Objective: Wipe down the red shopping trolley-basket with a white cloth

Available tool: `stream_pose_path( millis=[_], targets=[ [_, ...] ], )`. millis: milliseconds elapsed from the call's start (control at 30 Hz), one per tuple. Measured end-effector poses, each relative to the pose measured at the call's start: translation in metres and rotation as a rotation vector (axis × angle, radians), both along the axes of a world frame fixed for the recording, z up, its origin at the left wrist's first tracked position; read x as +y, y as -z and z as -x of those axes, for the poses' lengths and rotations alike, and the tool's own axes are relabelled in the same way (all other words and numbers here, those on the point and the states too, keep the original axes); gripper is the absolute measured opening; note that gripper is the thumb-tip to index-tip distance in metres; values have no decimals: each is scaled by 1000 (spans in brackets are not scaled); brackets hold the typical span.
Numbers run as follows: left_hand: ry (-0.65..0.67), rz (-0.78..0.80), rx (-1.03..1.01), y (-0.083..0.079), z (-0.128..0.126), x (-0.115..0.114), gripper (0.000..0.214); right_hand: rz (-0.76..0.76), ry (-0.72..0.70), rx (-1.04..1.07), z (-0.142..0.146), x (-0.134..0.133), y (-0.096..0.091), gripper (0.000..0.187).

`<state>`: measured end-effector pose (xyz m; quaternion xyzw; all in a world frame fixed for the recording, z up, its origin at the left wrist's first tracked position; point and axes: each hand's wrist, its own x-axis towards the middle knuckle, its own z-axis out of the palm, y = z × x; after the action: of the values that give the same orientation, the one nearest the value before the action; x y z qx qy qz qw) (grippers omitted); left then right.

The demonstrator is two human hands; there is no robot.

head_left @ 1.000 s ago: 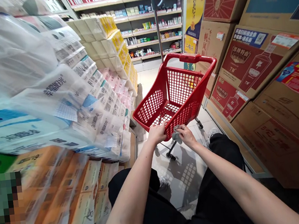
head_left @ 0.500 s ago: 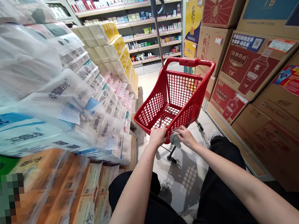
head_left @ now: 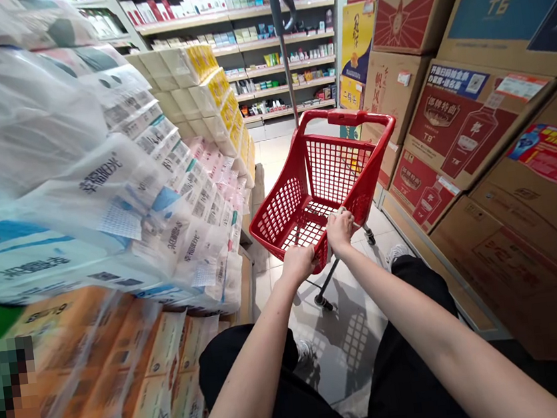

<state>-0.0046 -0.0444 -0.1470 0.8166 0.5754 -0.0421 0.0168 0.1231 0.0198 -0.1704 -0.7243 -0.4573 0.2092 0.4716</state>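
Note:
A small red plastic shopping cart [head_left: 325, 177] stands on the tiled aisle floor in front of me, its basket bare. My left hand [head_left: 299, 262] is closed over the cart's near rim. My right hand [head_left: 339, 227] lies a little higher on the right part of that rim, fingers curled round a grey cloth pressed against the red mesh. The cloth is almost hidden under the hand. Both forearms reach forward over my black trousers.
Wrapped packs of toilet paper and tissue [head_left: 120, 187] are stacked high on the left. Brown cardboard cartons [head_left: 492, 144] line the right side. Shelves of small goods [head_left: 264, 43] close the aisle's far end. A grey pole [head_left: 285, 54] stands behind the cart.
My right hand has moved with the cloth from the near rim up and onto the cart's right rim. The left hand has stayed on the near rim. The cart has shifted slightly.

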Motion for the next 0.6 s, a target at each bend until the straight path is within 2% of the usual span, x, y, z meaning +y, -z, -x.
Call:
stream_pose_path(
  millis=[167,267,367,467,600],
  targets=[
    [-17,46,-18,1,-11,-8,24,125,106,-82,-45,62,-23,27],
    [-8,61,-44,6,-21,-14,26,113,118,-154,-75,101,-34,25],
    [23,66,-71,10,-31,-19,29,86,101,-194,-93,124,-37,26],
    [-1,80,-70,13,-41,-19,29,79,50,-251,-91,122,-33,26],
    [-78,91,-40,12,-53,-8,31,129,-10,-277,-65,82,-21,28]
  ],
)
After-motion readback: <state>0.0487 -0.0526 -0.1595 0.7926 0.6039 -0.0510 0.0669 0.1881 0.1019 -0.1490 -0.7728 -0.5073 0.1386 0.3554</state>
